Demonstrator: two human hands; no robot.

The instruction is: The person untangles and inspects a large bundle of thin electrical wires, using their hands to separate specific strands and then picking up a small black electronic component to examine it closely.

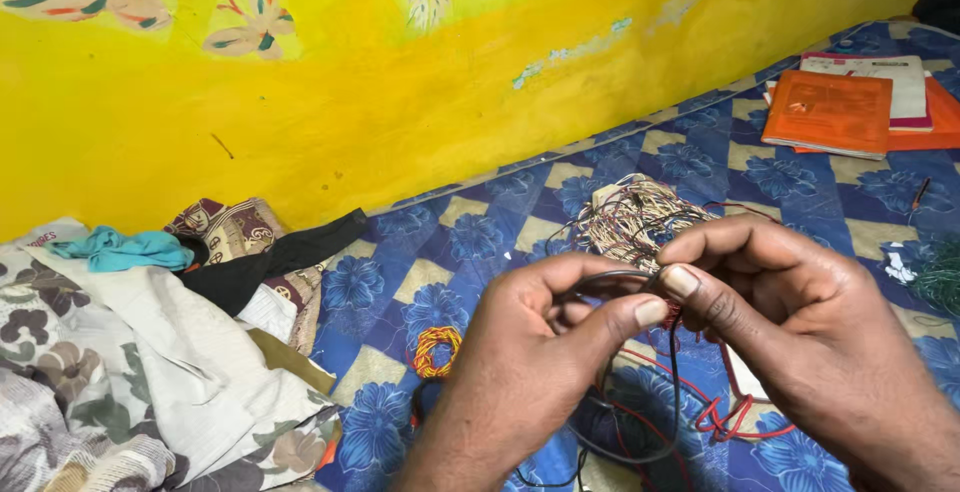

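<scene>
Left hand [530,352] pinching black wire [672,392] | right hand [790,312] gripping same wire, fingertips meeting | tangled wire bundle [635,217] lying behind on blue floral bedsheet [480,232]

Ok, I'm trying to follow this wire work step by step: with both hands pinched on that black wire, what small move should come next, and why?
Probably slide the right hand a little along the black wire to draw out slack. Both thumbs meet at one spot, the left hand already pinches the loop there, and the rest of the wire hangs loose below, close to the red wires on the blue floral sheet.
</scene>
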